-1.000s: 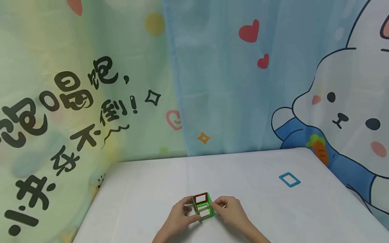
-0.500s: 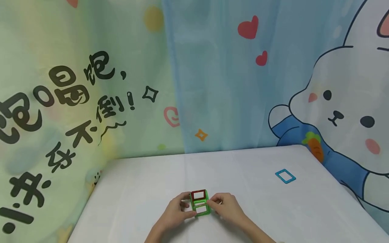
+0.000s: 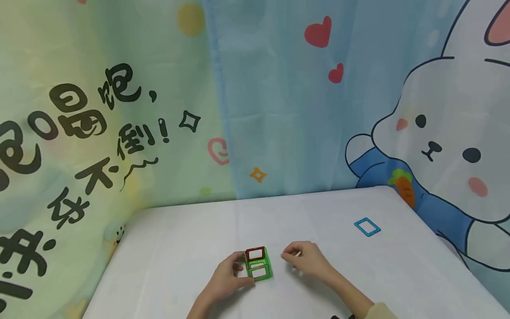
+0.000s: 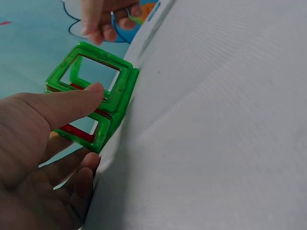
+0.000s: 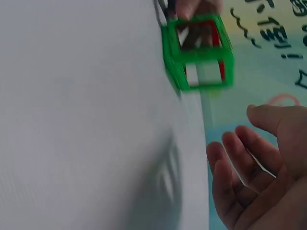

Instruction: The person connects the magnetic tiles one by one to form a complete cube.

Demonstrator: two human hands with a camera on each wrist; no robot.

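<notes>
In the head view my left hand (image 3: 225,278) holds a small box-shaped build of magnetic tiles (image 3: 268,265) on the white table, with green and dark red open frames. The left wrist view shows the thumb pressed across the front of the green frames (image 4: 125,91) and the other fingers behind and below, partly hidden. My right hand (image 3: 311,259) is off to the right of the build, apart from it and above the table. Its fingers are loosely bent with nothing between them, as the right wrist view of that hand (image 5: 268,167) confirms.
A single blue tile frame (image 3: 374,224) lies flat on the table (image 3: 183,248) at the back right. Behind the table hangs a printed curtain (image 3: 279,110). Small dark things (image 3: 342,317) poke in at the bottom edge beside the right sleeve (image 3: 380,311).
My right hand has let go of the tile build and moved away to the right. My left hand keeps its hold. The head view has shifted slightly.
</notes>
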